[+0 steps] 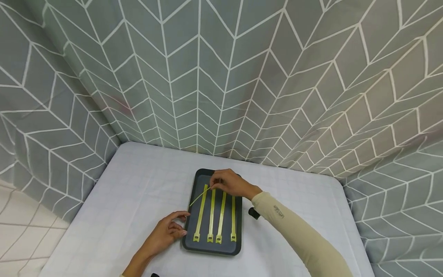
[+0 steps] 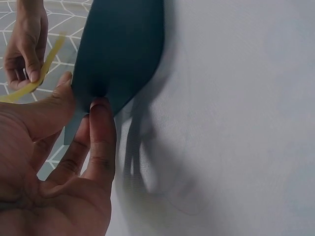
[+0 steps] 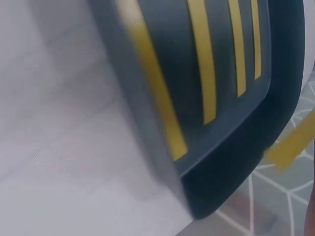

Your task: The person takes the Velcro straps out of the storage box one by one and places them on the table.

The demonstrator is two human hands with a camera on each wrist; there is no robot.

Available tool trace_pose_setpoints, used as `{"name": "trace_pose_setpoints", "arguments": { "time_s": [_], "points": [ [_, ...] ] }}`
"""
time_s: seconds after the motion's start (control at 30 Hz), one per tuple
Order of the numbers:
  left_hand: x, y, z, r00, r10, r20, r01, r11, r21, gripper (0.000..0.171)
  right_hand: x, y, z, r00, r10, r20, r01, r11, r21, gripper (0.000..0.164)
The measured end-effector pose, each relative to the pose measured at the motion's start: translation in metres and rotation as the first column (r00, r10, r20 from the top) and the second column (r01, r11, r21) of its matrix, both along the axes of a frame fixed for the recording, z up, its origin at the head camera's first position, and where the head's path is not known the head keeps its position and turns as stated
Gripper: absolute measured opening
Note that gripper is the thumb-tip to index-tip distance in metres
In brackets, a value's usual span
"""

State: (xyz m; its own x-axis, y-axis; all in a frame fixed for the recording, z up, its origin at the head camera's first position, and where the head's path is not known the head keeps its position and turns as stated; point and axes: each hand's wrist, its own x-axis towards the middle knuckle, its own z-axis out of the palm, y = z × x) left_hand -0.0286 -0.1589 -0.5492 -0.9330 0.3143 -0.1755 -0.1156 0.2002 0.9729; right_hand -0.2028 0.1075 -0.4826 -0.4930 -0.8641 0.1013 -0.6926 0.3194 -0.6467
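A dark tray point(image 1: 226, 247) lies on the white-covered table, with several flat yellow cable ties point(image 1: 212, 215) laid lengthwise in it, their slotted heads at the near end. My left hand point(image 1: 167, 232) grips the tray's left edge; the left wrist view shows the thumb at the rim and fingertips against the outer wall point(image 2: 125, 44). Over the far part of the tray, my right hand point(image 1: 226, 182) pinches another yellow cable tie point(image 1: 199, 197), which slants down towards the left rim. That tie point(image 3: 293, 142) appears at the right side of the right wrist view.
A small black object point(image 1: 254, 213) sits right of the tray, beside the right sleeve point(image 1: 294, 231). Another dark piece point(image 1: 154, 275) shows at the bottom edge. Grey curtains point(image 1: 221, 77) with white zigzag lines hang behind and beside the table point(image 1: 138, 181).
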Motion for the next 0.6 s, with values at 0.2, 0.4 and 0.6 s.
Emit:
{"name": "trace_pose_setpoints", "arguments": {
  "time_s": [0.2,0.4,0.6],
  "points": [
    [0.0,0.001,-0.001,0.999,0.011,0.038,-0.009,0.999,-0.034,0.056,0.0,0.016,0.0,0.998,-0.063,0.029,0.065,0.996,-0.054,0.006],
    [0.0,0.001,-0.001,0.999,0.005,0.048,-0.004,1.0,-0.031,0.056,-0.001,0.028,-0.005,0.993,-0.108,0.045,0.112,0.989,-0.097,0.007],
    [-0.001,0.001,0.0,0.999,0.005,0.047,-0.004,1.0,-0.026,0.056,0.0,0.036,-0.006,0.976,-0.214,0.046,0.218,0.97,-0.11,0.013]
  ]
}}
